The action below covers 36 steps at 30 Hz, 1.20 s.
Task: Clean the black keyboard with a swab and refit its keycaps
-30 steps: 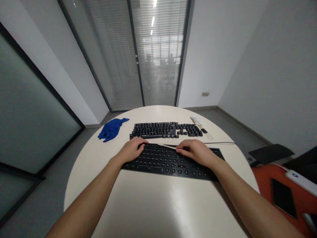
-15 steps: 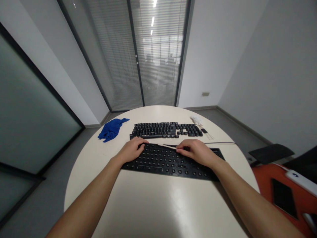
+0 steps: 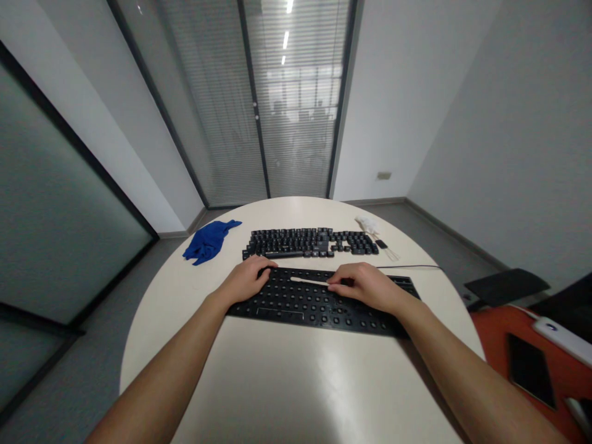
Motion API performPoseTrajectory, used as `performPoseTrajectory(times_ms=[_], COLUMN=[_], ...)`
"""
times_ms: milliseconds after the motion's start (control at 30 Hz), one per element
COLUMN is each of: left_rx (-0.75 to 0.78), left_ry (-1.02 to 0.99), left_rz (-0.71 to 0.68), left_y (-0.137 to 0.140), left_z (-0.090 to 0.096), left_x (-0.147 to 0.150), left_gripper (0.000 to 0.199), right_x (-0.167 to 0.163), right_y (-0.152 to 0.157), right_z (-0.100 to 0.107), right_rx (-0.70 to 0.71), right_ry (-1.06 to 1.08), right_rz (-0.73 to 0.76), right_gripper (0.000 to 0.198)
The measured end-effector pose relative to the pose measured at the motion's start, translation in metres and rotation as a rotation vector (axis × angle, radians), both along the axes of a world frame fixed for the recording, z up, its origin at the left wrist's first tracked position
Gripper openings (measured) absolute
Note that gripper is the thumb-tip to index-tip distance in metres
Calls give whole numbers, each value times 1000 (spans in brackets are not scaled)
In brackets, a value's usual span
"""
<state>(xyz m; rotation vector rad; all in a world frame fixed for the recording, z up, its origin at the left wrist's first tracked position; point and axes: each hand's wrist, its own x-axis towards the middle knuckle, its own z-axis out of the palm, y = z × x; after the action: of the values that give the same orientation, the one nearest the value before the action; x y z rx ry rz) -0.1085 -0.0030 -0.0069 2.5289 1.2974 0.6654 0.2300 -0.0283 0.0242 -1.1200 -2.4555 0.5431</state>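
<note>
The right hand [image 3: 361, 285] pinches a cotton swab [image 3: 309, 281] between thumb and fingertips, its padded tip pointing left over the upper middle of a black keyboard base [image 3: 296, 302]. Whether the tip touches the base cannot be told. The left hand [image 3: 247, 277] lies on the base's left end, fingers reaching its far edge, with a narrow gap between thumb and fingers; I cannot tell whether it grips.

The base lies flat on a round cream table [image 3: 259, 376], near its middle, and carries rows of exposed key sockets. Just beyond it, loose black keycaps [image 3: 289, 237] are laid out in keyboard order. A crumpled blue cloth [image 3: 208, 242] lies to their left. At their right end sits a small white bundle [image 3: 366, 224], its contents too small to make out, with a small black object [image 3: 381, 244] and thin pale sticks [image 3: 391, 254] near it. A dark cable [image 3: 411, 266] runs toward the table's right edge.

At the right, an orange seat [image 3: 491, 345] bears a black phone [image 3: 530, 370] and a long white device [image 3: 563, 339].
</note>
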Motion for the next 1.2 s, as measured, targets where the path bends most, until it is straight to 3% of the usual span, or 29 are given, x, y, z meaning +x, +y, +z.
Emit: performPoseTrajectory(times_ms=[467, 700, 1200], left_rx=[-2, -5, -4], left_ry=[7, 7, 13], left_rz=[0, 2, 0], left_y=[0, 0, 1], left_z=[1, 0, -2], left_x=[-1, 0, -1], left_gripper=[29, 30, 29], right_x=[0, -1, 1], right_y=[0, -1, -2], right_z=[0, -1, 0], right_rx=[19, -3, -10], right_ry=[0, 20, 56], right_rz=[-10, 76, 114], right_gripper=[17, 17, 14])
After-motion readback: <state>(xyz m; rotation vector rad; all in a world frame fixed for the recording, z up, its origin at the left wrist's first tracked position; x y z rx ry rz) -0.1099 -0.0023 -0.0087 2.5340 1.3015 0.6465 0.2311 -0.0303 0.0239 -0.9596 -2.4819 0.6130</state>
